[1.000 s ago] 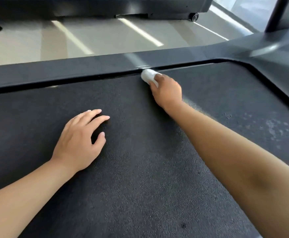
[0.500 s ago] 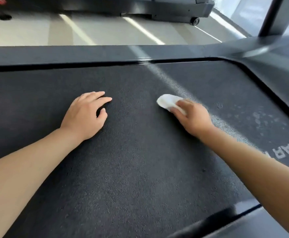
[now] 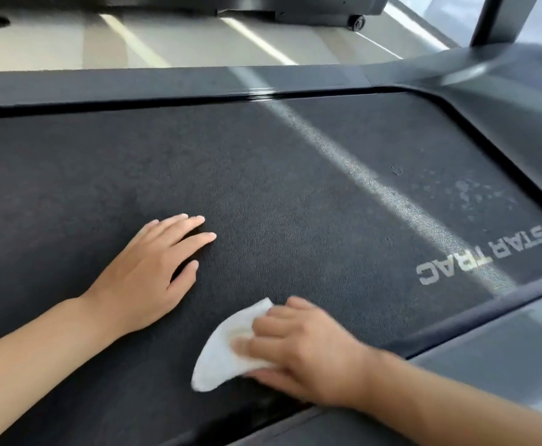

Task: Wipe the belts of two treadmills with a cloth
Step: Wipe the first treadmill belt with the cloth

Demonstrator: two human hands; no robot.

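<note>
The black treadmill belt (image 3: 295, 188) fills most of the head view, running left to right in front of me. My left hand (image 3: 147, 278) rests flat on it, fingers straight and together. Low and right of it, my right hand (image 3: 305, 355) holds a small white cloth (image 3: 218, 355) against the belt near its near edge, fingers bent over the cloth and blurred by motion. The cloth's free end sticks out to the left of the fingers. A second treadmill's base (image 3: 263, 4) shows across the floor at the top.
Grey side rails border the belt, one far (image 3: 166, 85) and one near (image 3: 488, 349). A dark upright post (image 3: 501, 17) rises at top right. Pale dusty marks (image 3: 475, 194) and a white logo (image 3: 485, 255) lie on the belt's right end.
My right hand has dragged the cloth from the belt's far edge across to its near edge. My left hand has stayed flat on the belt.
</note>
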